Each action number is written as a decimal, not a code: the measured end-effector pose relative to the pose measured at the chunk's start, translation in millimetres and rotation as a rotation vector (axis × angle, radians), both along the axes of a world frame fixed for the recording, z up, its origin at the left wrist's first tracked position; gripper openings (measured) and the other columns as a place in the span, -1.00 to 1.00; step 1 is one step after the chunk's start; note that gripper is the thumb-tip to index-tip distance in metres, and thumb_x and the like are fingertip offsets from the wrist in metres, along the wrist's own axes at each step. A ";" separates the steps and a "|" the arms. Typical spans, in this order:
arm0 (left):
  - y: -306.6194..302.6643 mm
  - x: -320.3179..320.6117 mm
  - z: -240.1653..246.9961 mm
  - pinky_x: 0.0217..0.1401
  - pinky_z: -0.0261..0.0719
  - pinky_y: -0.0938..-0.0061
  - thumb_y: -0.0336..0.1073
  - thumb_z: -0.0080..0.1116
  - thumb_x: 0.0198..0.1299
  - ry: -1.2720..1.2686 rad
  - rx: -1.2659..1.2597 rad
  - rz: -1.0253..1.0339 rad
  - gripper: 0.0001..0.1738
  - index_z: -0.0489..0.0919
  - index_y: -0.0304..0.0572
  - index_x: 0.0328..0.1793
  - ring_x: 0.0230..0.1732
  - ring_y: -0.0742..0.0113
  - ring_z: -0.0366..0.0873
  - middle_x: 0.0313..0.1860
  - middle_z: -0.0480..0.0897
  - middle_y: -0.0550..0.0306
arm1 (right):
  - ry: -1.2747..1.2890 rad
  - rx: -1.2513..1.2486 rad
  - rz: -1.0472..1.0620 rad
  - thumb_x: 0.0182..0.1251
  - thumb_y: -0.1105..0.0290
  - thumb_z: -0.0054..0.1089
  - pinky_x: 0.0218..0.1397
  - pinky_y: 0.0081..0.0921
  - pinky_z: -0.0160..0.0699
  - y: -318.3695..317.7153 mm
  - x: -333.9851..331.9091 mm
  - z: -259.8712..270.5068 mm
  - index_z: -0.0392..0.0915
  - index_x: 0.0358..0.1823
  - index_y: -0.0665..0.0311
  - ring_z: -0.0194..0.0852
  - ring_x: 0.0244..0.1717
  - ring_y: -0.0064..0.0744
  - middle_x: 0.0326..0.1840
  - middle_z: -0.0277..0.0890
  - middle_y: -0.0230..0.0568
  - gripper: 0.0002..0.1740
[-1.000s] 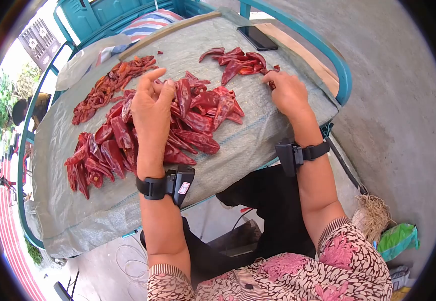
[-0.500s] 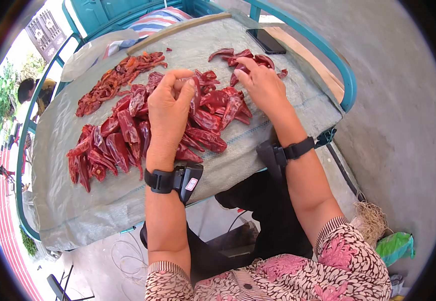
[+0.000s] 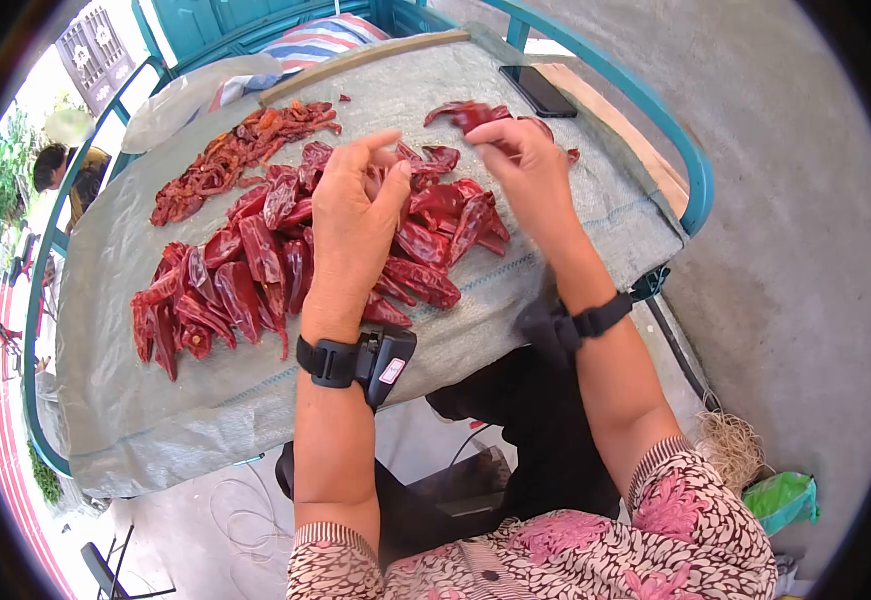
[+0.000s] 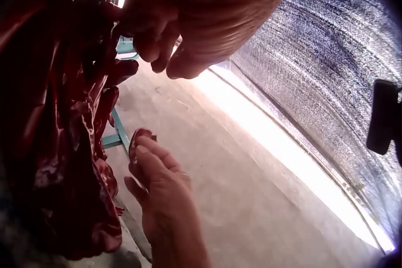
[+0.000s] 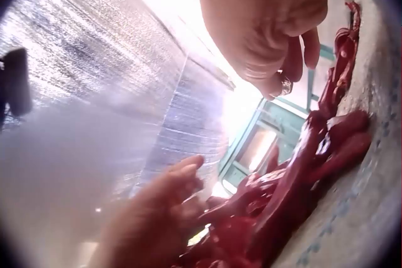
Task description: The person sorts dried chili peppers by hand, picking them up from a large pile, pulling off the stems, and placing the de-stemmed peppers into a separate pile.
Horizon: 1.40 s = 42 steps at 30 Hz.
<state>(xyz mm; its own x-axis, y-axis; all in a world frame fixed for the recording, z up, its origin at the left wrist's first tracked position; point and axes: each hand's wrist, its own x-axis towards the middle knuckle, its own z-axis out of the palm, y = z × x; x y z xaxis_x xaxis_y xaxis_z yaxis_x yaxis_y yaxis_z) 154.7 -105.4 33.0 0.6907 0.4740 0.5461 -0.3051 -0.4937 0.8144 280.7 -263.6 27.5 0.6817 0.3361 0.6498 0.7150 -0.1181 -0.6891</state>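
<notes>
A large heap of wrinkled dark red chili peppers [image 3: 245,270] lies across the covered surface. My left hand [image 3: 355,215] hovers over its right part with fingers loosely bent; no pepper shows at its fingertips in the left wrist view. At the far right is a smaller pile of red peppers [image 3: 535,125], which my right hand [image 3: 525,185] partly overlaps. In the left wrist view the right hand [image 4: 166,202] pinches a small dark red pepper [image 4: 143,135] between thumb and fingers.
Shriveled, more orange-red peppers [image 3: 220,165] form a band at the back left. A black phone [image 3: 538,92] lies at the back right, inside the teal rail [image 3: 645,105]. A wooden strip [image 3: 365,65] borders the back. A person [image 3: 80,180] is beyond the left rail.
My right hand has moved left from the right side of the small pile to its near-left edge. My left hand stays over the heap, shifted slightly right. The view has shifted a little.
</notes>
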 end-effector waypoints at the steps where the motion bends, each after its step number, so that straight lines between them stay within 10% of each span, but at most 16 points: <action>1: -0.8 0.6 0.0 -0.38 0.41 0.66 -0.41 0.23 0.43 -0.010 0.033 0.029 -0.78 0.65 -0.24 0.15 -0.44 0.64 0.44 -0.29 0.65 0.28 | 0.004 -0.053 0.100 0.30 0.49 0.33 0.00 -0.36 0.62 2.5 -12.2 5.9 0.75 -0.12 0.24 0.66 -0.14 -0.24 -0.16 0.67 -0.15 -0.85; 6: 3.7 -5.2 5.0 -0.34 0.51 0.70 -0.42 0.20 0.46 0.087 -0.147 -0.118 -0.67 0.58 -0.24 0.31 -0.36 0.62 0.55 -0.11 0.72 0.20 | 0.013 -0.102 0.412 0.28 0.44 0.35 0.09 -0.38 0.59 10.2 -35.1 13.6 0.70 -0.04 0.24 0.62 -0.03 -0.21 -0.07 0.65 -0.13 -0.78; 15: 3.2 1.8 -8.4 -0.16 0.64 0.63 -0.49 0.11 0.45 -0.034 -0.193 -0.115 -0.60 0.52 -0.25 0.39 -0.09 0.50 0.71 -0.03 0.69 0.09 | -0.221 -0.686 -0.302 0.17 0.40 0.35 0.28 -0.10 0.53 -5.6 41.0 11.0 0.65 0.16 0.08 0.49 0.23 0.06 0.19 0.59 -0.09 -0.54; 26: 4.1 -0.1 -8.6 -0.19 0.62 0.56 -0.45 0.16 0.42 -0.012 -0.175 -0.118 -0.70 0.61 -0.25 0.24 -0.20 0.48 0.69 -0.13 0.67 0.16 | -0.340 -1.192 -0.211 0.26 0.24 0.26 0.26 -0.09 0.52 36.2 92.9 17.2 0.62 0.27 0.12 0.52 0.21 0.05 0.09 0.69 -0.15 -0.48; 42: 8.4 1.3 -15.5 -0.26 0.63 0.53 -0.45 0.15 0.39 -0.042 -0.096 -0.067 -0.74 0.63 -0.27 0.17 -0.29 0.46 0.69 -0.17 0.71 0.13 | -0.506 -0.842 -0.068 0.23 0.59 0.12 0.12 -0.14 0.60 38.3 104.2 4.3 0.62 0.09 0.14 0.54 0.09 -0.06 -0.07 0.68 -0.20 -0.60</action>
<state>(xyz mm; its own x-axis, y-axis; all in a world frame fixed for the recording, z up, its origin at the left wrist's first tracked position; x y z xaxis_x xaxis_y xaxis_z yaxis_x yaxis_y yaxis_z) 156.0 -96.9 17.5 0.7002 0.4789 0.5294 -0.3694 -0.3916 0.8427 384.9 -225.3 31.8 0.4236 0.7935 0.4369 0.8762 -0.4813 0.0245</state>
